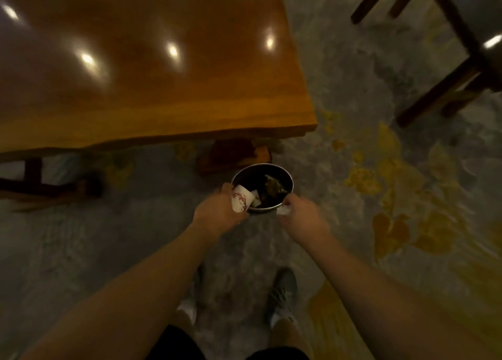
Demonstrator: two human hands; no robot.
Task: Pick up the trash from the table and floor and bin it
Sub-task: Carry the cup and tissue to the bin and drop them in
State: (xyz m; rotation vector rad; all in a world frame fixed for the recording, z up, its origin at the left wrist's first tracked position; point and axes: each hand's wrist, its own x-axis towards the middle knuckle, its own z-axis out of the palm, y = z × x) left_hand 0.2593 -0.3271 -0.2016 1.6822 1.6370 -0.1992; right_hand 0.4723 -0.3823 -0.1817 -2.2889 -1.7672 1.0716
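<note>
A small round metal bin [289,182] stands on the carpet just below the table's near corner, with dark and white trash inside. My left hand [221,207] is at the bin's left rim, shut on a white paper cup [241,199] with a red pattern, tilted over the opening. At the bin's right rim, my right hand [303,210] is shut on a small white crumpled piece [284,211]. The frame is blurred.
A glossy wooden table [163,88] fills the upper left, its base [233,156] just behind the bin. Dark chair legs [440,88] stand at the upper right. The carpet [380,196] is grey with yellow leaf shapes. My feet [279,297] are below.
</note>
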